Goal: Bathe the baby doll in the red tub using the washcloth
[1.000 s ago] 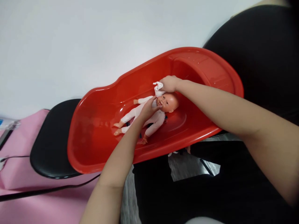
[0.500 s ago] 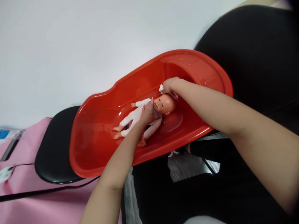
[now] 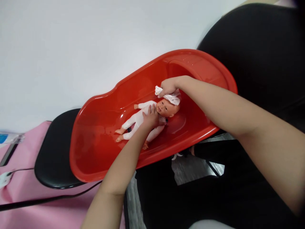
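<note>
A baby doll (image 3: 168,108) in a white outfit lies on its back in a red baby bathtub (image 3: 92,140), its head to the right and its feet to the left. My left hand (image 3: 151,118) rests on the doll's chest just below the chin, fingers stretched out. A crumpled white cloth (image 3: 172,99) touches the side of the doll's head. My right hand (image 3: 168,86) is closed on this cloth, and one end sticks out past the fingers. Part of the doll's torso and one arm are hidden behind my left arm.
The tub sits across a black chair seat (image 3: 54,156) and a large black chair (image 3: 259,60). Behind is a white wall (image 3: 78,44). On the left, a pink cloth (image 3: 54,210) bears a power strip (image 3: 4,179) and a black cable.
My right hand has lifted slightly, and much more of the white cloth shows against the doll's head. My left hand has shifted a little down from the chin, staying on the chest.
</note>
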The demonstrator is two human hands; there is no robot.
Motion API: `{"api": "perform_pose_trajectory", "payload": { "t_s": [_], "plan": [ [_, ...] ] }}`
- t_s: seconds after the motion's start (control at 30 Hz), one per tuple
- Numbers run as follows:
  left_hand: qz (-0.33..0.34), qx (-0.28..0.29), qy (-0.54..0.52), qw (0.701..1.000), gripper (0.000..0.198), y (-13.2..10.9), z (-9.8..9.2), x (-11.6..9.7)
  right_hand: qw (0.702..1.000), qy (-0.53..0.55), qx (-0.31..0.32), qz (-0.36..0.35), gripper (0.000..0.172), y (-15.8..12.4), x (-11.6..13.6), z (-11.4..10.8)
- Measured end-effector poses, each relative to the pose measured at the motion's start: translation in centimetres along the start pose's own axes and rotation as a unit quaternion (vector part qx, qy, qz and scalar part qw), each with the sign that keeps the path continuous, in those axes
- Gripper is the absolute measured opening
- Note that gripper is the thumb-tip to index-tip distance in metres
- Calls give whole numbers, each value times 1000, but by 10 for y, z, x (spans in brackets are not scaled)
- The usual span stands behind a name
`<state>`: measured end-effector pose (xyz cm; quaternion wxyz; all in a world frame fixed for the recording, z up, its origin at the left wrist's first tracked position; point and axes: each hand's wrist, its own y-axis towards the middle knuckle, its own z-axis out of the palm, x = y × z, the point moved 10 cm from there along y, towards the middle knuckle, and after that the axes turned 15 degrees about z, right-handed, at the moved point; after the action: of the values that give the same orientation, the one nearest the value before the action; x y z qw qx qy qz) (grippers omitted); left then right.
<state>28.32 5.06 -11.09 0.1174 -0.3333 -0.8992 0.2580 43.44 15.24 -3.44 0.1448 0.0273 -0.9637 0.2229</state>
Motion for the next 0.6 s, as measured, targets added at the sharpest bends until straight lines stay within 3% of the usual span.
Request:
{"api": "perform_pose_trajectory", "payload": {
  "t_s": [0.17,0.3,0.47,0.6],
  "plan": [
    [11,-19,-29,999,129,3,1,10,996,-16,81,-34,61,-10,30,27],
    [33,-32,-24,999,122,2,-3,11,987,20,158,-39,65,-19,37,42],
    [40,-34,-30,998,113,3,-4,13,952,60,293,-58,70,-38,46,72],
    [31,-20,-39,999,102,7,2,16,916,89,386,-65,65,-54,59,99]
  ]
}}
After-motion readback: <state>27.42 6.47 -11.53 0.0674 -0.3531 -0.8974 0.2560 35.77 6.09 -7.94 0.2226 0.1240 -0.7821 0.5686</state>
